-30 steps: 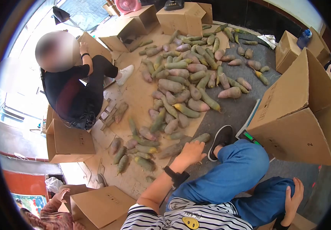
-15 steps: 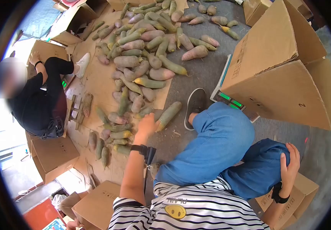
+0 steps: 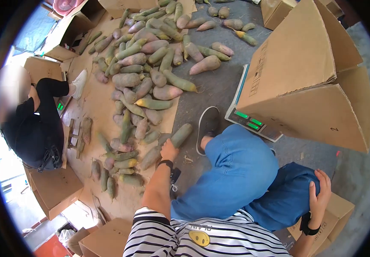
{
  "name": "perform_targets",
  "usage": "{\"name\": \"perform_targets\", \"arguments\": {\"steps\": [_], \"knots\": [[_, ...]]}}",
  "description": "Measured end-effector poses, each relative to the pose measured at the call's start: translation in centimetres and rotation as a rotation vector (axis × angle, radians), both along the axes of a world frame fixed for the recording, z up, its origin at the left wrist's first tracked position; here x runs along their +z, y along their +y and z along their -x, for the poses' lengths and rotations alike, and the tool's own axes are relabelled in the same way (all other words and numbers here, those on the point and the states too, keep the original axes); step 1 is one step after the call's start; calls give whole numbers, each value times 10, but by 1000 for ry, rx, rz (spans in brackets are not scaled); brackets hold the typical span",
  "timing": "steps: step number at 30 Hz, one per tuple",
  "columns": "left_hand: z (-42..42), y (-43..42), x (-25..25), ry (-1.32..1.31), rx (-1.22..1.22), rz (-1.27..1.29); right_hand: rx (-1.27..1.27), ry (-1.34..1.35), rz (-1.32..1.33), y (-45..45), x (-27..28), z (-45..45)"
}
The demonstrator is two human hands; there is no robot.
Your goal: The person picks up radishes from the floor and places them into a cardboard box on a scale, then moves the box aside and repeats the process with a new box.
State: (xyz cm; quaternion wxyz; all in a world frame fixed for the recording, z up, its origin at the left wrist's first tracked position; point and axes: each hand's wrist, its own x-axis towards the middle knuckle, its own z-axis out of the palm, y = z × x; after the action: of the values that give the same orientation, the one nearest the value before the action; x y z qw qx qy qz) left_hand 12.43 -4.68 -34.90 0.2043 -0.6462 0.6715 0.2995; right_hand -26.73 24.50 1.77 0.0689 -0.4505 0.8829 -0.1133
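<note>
The person's left hand (image 3: 169, 150), with a black strap (image 3: 166, 163) round its wrist, is down at the floor, fingers bent, at the near end of a thick, long green radish (image 3: 181, 135). Whether the fingers are clamped on it or only touch it, I cannot tell. Another dull green radish (image 3: 151, 157) lies on the other side of the hand, close against it. The right hand (image 3: 320, 193), a black band (image 3: 311, 231) on its wrist, rests open on the right knee of the blue denim trousers (image 3: 240, 158), fingers slightly apart and nothing in its grasp — the two hands are well apart.

Beyond the left hand spreads a loose pile of green and purplish radishes (image 3: 144, 81), most of it on flattened brown cardboard (image 3: 82, 150), some on the dark grey floor (image 3: 219, 92). The green radish lies between the pile and a black shoe with a pale sole (image 3: 210, 124). To the right, a large, open brown cardboard box (image 3: 294, 73) stands on a flat scale with green-lit displays (image 3: 253, 123). A co-worker in black clothes (image 3: 31, 128) sits at the left — beside a smaller brown box (image 3: 56, 188).
</note>
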Motion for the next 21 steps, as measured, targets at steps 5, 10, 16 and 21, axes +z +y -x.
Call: {"name": "perform_targets", "arguments": {"steps": [5, 10, 16, 21], "knots": [[6, 3, 5, -37, -67, -10, -38, -28, -40, -1, 3, -1], [2, -3, 24, 551, 329, -397, -10, -10, 29, -8, 1, -3], [44, -66, 84, 1012, 574, -275, 10, 8, 26, -7, 3, -4], [91, -159, 141, 1189, 762, -47, 8, 12, 52, -5, 3, -6]]}}
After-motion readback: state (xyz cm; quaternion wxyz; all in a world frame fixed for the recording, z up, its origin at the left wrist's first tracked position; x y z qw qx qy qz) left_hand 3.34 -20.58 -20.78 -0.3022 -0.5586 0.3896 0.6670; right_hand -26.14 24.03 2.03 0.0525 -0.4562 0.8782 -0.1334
